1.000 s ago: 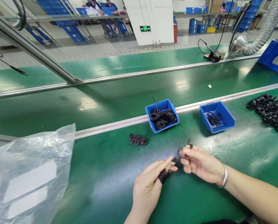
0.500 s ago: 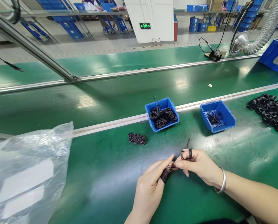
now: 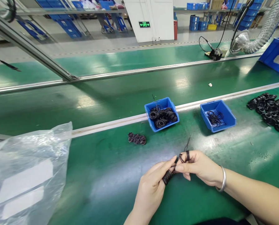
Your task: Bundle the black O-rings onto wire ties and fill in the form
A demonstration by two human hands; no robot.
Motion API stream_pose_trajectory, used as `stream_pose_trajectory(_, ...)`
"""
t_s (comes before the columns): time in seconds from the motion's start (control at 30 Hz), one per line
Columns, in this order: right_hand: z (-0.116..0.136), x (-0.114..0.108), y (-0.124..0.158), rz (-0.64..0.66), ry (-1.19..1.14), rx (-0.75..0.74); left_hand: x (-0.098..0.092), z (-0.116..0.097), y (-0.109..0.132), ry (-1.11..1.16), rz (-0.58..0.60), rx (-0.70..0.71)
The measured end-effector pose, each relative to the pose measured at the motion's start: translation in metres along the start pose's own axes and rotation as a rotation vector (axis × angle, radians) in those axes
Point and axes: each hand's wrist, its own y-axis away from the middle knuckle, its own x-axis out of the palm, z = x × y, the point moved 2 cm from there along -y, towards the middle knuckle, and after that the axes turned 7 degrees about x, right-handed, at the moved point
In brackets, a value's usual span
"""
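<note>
My left hand curls around a stack of thin black rubber rings at the fingertips. My right hand pinches a few similar rings between thumb and fingers, and a thin dark strand rises from them. The hands nearly touch above the green conveyor belt. Beyond them, a blue plastic bin holds many black rings, and a second blue bin holds fewer. A small row of rings lies on the belt. A metal bangle circles my right wrist.
A large clear plastic bag lies at the left. Black rubber parts are heaped at the right. An aluminium rail runs behind the hands. Farther back stand a soldering iron holder and a blue crate.
My left hand has shifted slightly right with its ring stack. The rings in my right hand sit differently between the fingers. The whole view has tilted slightly, and the bins appear a little higher.
</note>
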Motion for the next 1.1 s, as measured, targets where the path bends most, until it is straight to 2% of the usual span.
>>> stream_pose_trajectory(0.07,0.004,-0.004,0.0,0.01,-0.135,0.037,-0.001,0.002,0.0,0.081,0.002,-0.074)
stream_pose_trajectory(0.17,0.012,-0.011,0.0,-0.021,-0.327,0.002,-0.003,0.007,0.0,0.127,-0.039,-0.233)
stream_pose_trajectory(0.3,0.019,-0.017,0.0,-0.066,-0.305,-0.036,-0.005,0.012,0.001,0.115,-0.026,-0.321)
stream_pose_trajectory(0.4,0.016,-0.014,0.0,-0.08,-0.19,-0.009,-0.005,0.01,0.0,0.086,0.006,-0.281)
stream_pose_trajectory(0.5,0.01,-0.01,-0.001,-0.128,-0.051,-0.022,-0.006,0.005,-0.002,0.014,0.035,-0.172)
stream_pose_trajectory(0.6,0.006,-0.006,-0.001,-0.162,0.107,-0.088,-0.006,0.0,-0.004,-0.034,0.047,-0.088)
stream_pose_trajectory(0.77,0.003,0.001,0.001,-0.131,0.371,-0.211,-0.003,-0.001,-0.001,-0.077,0.041,-0.032)
stream_pose_trajectory(0.93,0.0,0.002,0.0,-0.164,0.384,-0.221,-0.001,0.001,0.001,-0.141,0.053,-0.023)
stream_pose_trajectory(1.1,-0.001,0.003,0.0,-0.105,0.31,-0.149,-0.001,-0.001,0.0,-0.098,0.07,-0.021)
